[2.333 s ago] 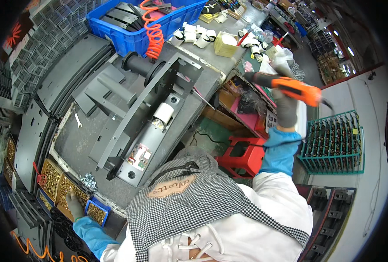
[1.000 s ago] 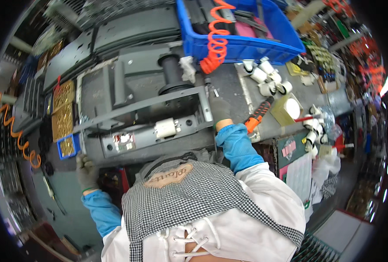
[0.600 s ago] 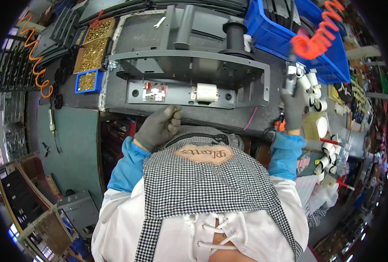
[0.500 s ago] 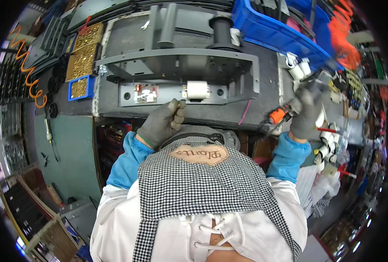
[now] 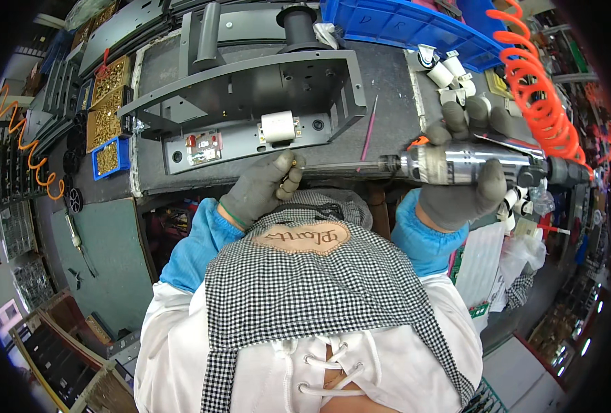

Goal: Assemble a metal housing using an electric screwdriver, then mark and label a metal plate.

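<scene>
Faces a grey metal housing (image 5: 243, 100) at upper centre, cradling a silver power driver (image 5: 457, 164), right of centre, in a loosely curled right hand (image 5: 453, 203). Pinches with the left hand (image 5: 258, 187), mid-frame, at the tip of the bit (image 5: 343, 166), probably on a tiny screw (image 5: 294, 163). Seemingly loads the bit, calling next for steady alignment.

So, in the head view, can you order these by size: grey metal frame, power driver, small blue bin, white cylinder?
1. Grey metal frame
2. Power driver, perhaps enlarged by nearness to the camera
3. Small blue bin and white cylinder, too alike to rank
</scene>
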Demonstrator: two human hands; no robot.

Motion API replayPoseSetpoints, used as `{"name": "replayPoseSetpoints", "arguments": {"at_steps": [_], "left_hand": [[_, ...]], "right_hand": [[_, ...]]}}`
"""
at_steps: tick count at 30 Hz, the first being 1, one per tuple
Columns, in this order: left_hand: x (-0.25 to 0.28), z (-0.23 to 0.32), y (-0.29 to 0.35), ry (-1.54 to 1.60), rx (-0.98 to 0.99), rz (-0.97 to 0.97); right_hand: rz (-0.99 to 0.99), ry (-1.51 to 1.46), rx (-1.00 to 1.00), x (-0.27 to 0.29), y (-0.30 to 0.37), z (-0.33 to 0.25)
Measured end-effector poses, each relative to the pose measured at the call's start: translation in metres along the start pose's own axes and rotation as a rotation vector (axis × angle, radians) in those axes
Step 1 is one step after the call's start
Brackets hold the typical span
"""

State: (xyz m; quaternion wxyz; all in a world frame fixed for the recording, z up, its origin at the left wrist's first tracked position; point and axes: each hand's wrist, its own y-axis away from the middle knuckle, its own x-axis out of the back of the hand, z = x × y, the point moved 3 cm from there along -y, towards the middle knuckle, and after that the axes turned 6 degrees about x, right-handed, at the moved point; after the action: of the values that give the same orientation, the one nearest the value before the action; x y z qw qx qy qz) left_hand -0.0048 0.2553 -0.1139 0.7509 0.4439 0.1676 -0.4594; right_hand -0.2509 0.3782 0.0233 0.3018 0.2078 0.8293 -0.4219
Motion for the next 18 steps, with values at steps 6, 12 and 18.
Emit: {"name": "replayPoseSetpoints", "arguments": {"at_steps": [6, 12, 18], "left_hand": [[0.004, -0.006, 0.014, 0.000, -0.045, 0.060], [0.015, -0.011, 0.026, 0.084, -0.122, 0.033], [0.024, -0.012, 0.031, 0.184, -0.136, 0.147]], "right_hand": [[0.123, 0.122, -0.050, -0.006, 0.002, 0.024], [0.175, 0.066, -0.080, -0.012, 0.002, 0.043], [0.200, 0.169, -0.105, -0.028, 0.009, 0.054]]}}
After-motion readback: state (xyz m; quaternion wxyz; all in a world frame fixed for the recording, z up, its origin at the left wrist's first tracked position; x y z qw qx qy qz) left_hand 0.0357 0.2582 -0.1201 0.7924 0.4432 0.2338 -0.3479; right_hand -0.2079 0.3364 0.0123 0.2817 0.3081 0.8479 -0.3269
